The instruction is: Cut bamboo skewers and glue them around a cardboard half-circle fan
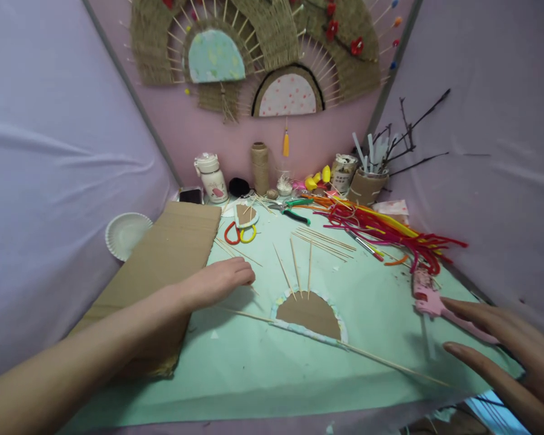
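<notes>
My left hand (222, 282) is over the table beside the cardboard sheet, fingers curled down and pressed together. A thin wooden stick tip (255, 291) shows just under its fingertips; whether they grip it is hidden. At the right, my right hand (510, 356) has thumb and fingers apart around the handle side of a pink glue gun (430, 301), which lies with a clear glue stick (428, 338) protruding. Between the hands lies a cardboard half-circle (310, 314) edged in patterned fabric. Three short sticks (294, 272) fan out from its curve, and a long stick (394, 364) runs along its straight edge.
A large cardboard sheet (149, 272) covers the left side, near a paper plate (127, 234). Scissors (240, 232), green-handled pliers (294, 211), loose sticks (326, 241) and colourful pipe cleaners (381, 226) lie farther back. A bottle (212, 177) and twine spool (260, 160) stand behind.
</notes>
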